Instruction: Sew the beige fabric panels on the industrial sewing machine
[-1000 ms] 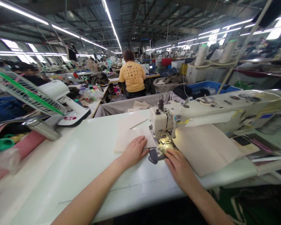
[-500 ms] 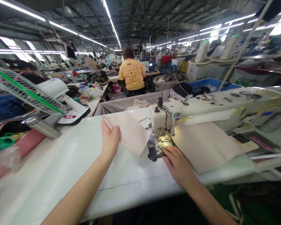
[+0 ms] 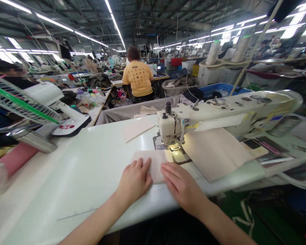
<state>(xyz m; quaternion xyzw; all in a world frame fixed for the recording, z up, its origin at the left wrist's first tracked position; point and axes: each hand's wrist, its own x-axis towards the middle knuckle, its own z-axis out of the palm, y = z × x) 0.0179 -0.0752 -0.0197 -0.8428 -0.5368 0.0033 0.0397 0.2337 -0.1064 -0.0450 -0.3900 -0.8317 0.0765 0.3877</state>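
A pale beige fabric piece (image 3: 156, 166) lies flat on the table just in front of the sewing machine head (image 3: 169, 127). My left hand (image 3: 135, 179) rests on its left part, fingers spread and pressing down. On its right edge lie the stretched fingers of my right hand (image 3: 182, 185), with the palm over the table edge. The fabric's far right corner is close to the lit presser foot (image 3: 174, 148); whether it is under the foot I cannot tell. A second pale piece (image 3: 139, 129) lies behind, left of the machine. A larger beige panel (image 3: 215, 154) is right of the needle.
On the left stand a fan (image 3: 66, 122) and a steel flask (image 3: 33, 139) beside a pink roll (image 3: 17, 160). A grey cloth bin (image 3: 112, 115) adjoins the table's far edge. A phone (image 3: 253, 146) lies at right. A person in yellow (image 3: 137, 78) sits ahead, facing away.
My left hand has brought the lifted fabric piece down and right, laying it flat before the needle. My right hand has moved off the machine's plate onto the fabric. The view has shifted slightly right.
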